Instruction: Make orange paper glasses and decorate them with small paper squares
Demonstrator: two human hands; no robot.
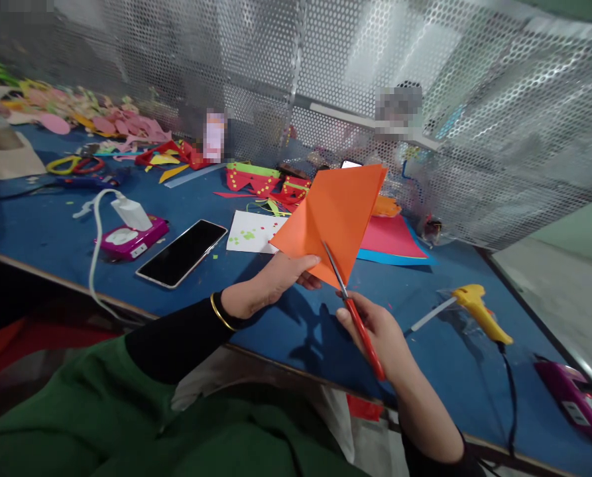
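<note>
Up in front of me is a folded sheet of orange paper (343,205), tilted above the table. My left hand (286,275) pinches its lower left edge, thumb on top and fingers underneath. In my right hand (378,328) is a pair of scissors (358,324) with red handles. One blade lies across the front of the orange paper near its lower edge; the other blade is hidden behind the sheet. Just behind the paper lie a white card (256,232) with green and red bits and a stack of red and blue sheets (392,238).
A phone (182,253) and a purple socket block (134,237) with a white charger are on the left. To the right lies a yellow glue gun (482,311). Red paper masks (253,179) and paper scraps (131,126) line the back, before a perforated metal screen (256,66).
</note>
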